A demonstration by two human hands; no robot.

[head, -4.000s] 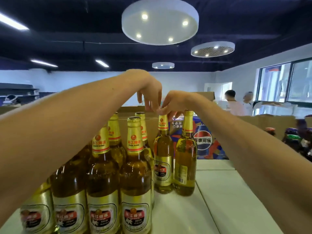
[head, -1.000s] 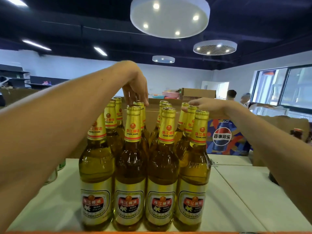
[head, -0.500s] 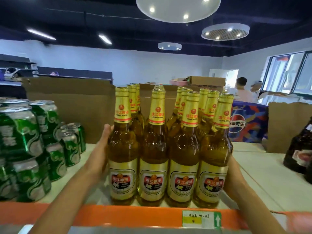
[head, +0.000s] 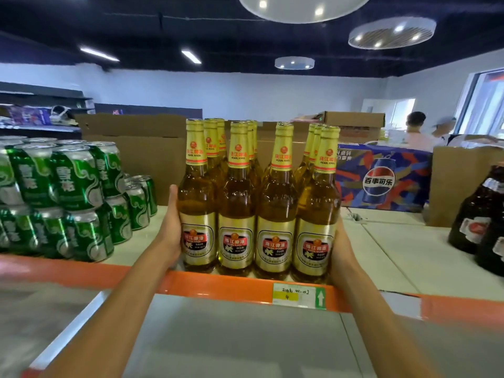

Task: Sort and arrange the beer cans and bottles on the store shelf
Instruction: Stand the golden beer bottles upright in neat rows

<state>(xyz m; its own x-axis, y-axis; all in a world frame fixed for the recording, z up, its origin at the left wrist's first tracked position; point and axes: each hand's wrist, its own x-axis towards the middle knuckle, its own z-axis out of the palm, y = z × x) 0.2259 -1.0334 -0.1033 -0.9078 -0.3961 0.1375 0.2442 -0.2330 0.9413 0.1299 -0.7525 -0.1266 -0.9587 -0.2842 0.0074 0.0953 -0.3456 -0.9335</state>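
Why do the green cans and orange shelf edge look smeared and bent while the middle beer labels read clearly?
Head view: the wide-angle lens stretches the green cans and bows the orange shelf edge near the sides; dark bottles at right are blurred; the Pearl River bottles in the centre are sharp; the round ceiling lamp glares white.

I see the shelf (head: pixel 395 249) carrying gold beer bottles (head: pixel 275 203); green cans (head: pixel 68 200) to their left, dark bottles (head: pixel 474 214) to their right.

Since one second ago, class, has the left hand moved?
Yes. The left hand has dropped from above the bottle caps to the side of the front-left Pearl River beer bottle, close to the shelf's orange edge.
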